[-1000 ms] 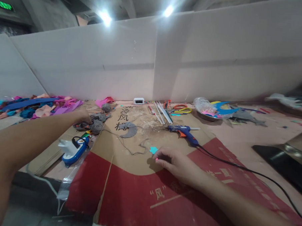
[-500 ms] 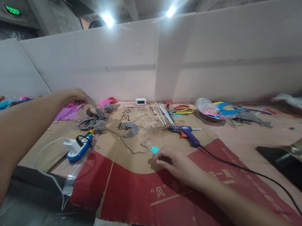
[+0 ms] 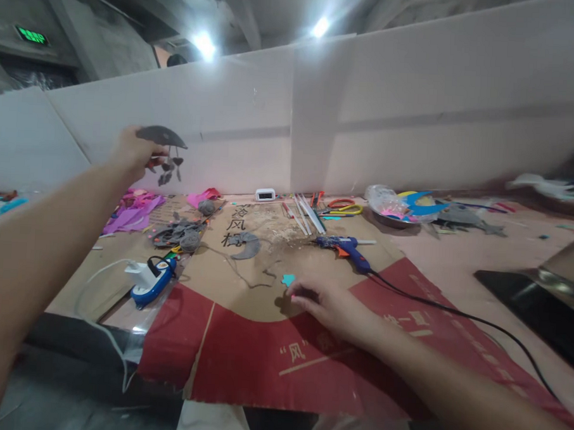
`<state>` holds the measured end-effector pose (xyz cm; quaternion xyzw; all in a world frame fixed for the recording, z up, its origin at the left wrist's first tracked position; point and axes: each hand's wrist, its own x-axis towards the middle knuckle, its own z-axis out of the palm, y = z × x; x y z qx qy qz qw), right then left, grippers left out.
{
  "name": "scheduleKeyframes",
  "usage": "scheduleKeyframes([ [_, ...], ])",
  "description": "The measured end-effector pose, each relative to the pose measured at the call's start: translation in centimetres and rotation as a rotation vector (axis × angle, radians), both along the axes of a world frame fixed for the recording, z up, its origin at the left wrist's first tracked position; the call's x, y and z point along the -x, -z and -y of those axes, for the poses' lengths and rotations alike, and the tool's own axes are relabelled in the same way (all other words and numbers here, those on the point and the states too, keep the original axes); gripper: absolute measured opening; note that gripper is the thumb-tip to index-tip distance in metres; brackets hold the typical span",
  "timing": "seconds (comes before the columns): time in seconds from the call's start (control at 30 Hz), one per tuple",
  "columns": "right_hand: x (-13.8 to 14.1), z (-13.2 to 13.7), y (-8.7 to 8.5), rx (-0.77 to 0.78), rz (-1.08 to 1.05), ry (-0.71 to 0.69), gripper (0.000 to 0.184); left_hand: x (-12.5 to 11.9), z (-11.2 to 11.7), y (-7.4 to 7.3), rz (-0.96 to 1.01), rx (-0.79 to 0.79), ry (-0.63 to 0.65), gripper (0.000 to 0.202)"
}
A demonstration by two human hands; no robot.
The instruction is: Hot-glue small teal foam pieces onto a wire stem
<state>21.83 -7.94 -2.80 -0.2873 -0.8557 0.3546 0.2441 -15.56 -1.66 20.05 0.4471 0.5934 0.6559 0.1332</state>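
Raised at the left, my left hand [image 3: 138,153] is closed on a dark grey crescent moon ornament [image 3: 162,135]. Small grey pieces [image 3: 170,167] dangle from it on strings. My right hand [image 3: 323,305] hovers low over the cardboard, thumb and finger pinched together, with a tiny pink spot [image 3: 293,296] at the tips. A turquoise star-shaped piece [image 3: 288,280] is just beyond those fingertips; I cannot tell whether they touch it. Flat on the cardboard lies another grey crescent [image 3: 247,245], with grey yarn [image 3: 250,282] trailing near it.
A blue glue gun [image 3: 345,245] rests on the cardboard [image 3: 242,365], its cable running right. Behind are glue sticks [image 3: 312,214], scissors [image 3: 347,209], a white clock [image 3: 265,195] and a bowl [image 3: 394,221]. Grey scraps [image 3: 174,233] and a power strip [image 3: 154,285] lie left.
My left hand has lifted up from the grey pile, bringing the crescent ornament with its dangling pieces into the air. The right hand stays nearly still by the turquoise star.
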Motion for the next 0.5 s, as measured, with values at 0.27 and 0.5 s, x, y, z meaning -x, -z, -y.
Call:
scheduleKeyframes([
  [0.27,-1.7,-2.0,-0.7,-0.139,-0.122,0.235,0.016,-10.9,1.4,4.2,0.222,0.028,0.330,0.025],
  [0.5,-2.8,-5.8,0.4,-0.177,0.181,0.317,0.021,-16.2,1.2,12.4,0.499,0.137,0.594,0.022],
])
